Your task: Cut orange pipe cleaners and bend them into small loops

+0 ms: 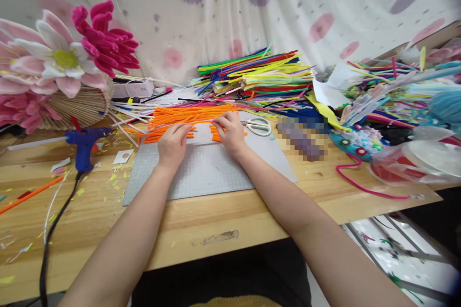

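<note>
My left hand (175, 143) and my right hand (230, 133) are both closed in a pinch, a short gap apart, over a grey cutting mat (212, 172). A thin orange pipe cleaner (202, 122) runs between their fingertips; the gripped parts are hidden by the fingers. Beyond lies a loose pile of long orange pipe cleaners (187, 113). Shorter orange pieces (216, 133) sit on the mat beneath my right hand. Scissors with pale handles (260, 126) rest just right of that hand.
A blue glue gun (84, 146) with a black cord stands at left, near fluffy flowers (65, 60). Bundles of coloured pipe cleaners (255, 74) line the back. A blurred purple item (302, 139) and a plastic-wrapped tub (418, 160) are at right.
</note>
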Available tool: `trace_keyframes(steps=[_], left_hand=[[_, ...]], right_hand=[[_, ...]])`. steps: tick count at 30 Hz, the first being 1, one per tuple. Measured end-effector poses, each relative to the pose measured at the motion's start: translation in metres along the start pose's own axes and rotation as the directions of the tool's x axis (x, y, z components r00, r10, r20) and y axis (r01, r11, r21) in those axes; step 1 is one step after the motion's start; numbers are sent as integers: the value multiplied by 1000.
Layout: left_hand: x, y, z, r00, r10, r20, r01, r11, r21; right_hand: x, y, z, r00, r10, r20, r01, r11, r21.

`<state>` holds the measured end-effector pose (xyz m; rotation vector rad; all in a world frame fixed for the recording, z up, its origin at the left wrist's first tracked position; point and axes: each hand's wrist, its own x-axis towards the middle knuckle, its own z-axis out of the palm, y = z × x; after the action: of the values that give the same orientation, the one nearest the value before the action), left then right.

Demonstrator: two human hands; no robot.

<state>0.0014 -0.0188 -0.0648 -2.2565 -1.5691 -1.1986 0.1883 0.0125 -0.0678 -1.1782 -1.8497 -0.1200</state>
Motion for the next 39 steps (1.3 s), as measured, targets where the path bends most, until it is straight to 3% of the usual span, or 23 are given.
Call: trace_keyframes(steps=[10, 13, 15, 18, 21, 24, 27, 31, 39], left_hand=[[2, -4, -6, 952, -301, 52, 300, 954, 20], [0, -4, 0, 917, -386, 99, 397, 910, -121], [-2, -1, 6, 860, -479, 177, 510, 794, -330], [-3, 9, 13, 736, -576, 356, 649, 451, -613], [-2, 22, 14, 643, -591, 487, 703, 204, -681], [-1, 32, 10, 569, -545, 616, 765, 77, -639], [-1, 36, 6, 518, -500, 694, 809, 25, -587], [1, 35, 4, 494, -491, 718, 823, -4, -569], [1, 35, 5, 503, -463, 729, 822, -5, -570]], right_hand=[[-2, 0, 2, 984, 163, -70, -146, 968, 205], [-3, -3, 3, 981, 195, -22, -184, 954, 237], [-4, -6, 5, 975, 212, 57, -220, 930, 295], [-6, -12, 11, 944, 270, 191, -328, 838, 437], [-7, -14, 17, 888, 321, 328, -458, 676, 578], [-7, -12, 20, 861, 301, 410, -507, 570, 647], [-5, -12, 18, 853, 280, 441, -518, 557, 649], [-4, -17, 14, 853, 284, 437, -513, 605, 609], [-3, -18, 14, 840, 295, 455, -530, 622, 576]])
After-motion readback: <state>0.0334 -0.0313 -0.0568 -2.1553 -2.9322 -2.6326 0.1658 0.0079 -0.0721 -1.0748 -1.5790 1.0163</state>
